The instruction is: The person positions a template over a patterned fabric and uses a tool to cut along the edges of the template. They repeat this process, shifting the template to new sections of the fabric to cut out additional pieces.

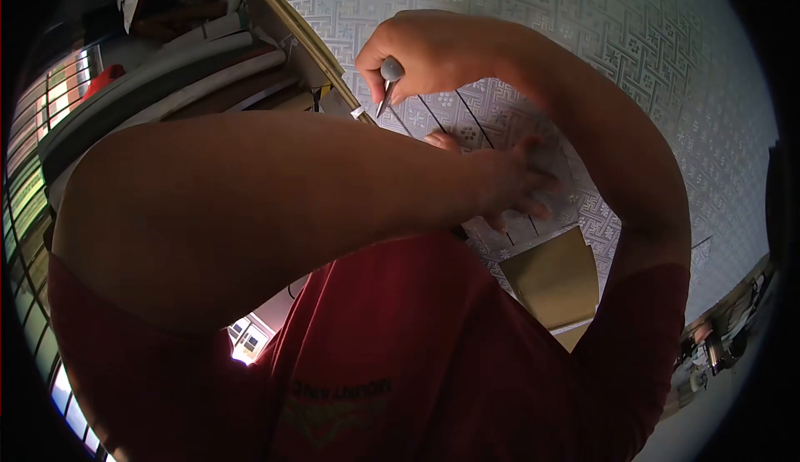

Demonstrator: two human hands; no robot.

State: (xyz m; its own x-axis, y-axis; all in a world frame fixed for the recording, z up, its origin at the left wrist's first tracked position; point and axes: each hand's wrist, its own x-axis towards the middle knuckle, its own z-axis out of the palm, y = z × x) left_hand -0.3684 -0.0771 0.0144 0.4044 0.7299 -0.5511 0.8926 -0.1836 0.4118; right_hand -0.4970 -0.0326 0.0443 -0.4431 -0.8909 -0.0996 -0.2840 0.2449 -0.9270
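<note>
A stack of rolled grey sheets (pixel 167 70) lies far left. The left hand (pixel 517 183) presses flat, fingers spread, on the white geometric-patterned paper sheet (pixel 583 54). Above it, the right hand (pixel 425 49) is closed around a grey-handled pointed cutting tool (pixel 388 83), its tip touching the paper beside dark cut lines.

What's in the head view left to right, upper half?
Stacked boards and rolls → tool with grey handle held in the right hand → left hand flat on the patterned sheet → tan board, lower down.
</note>
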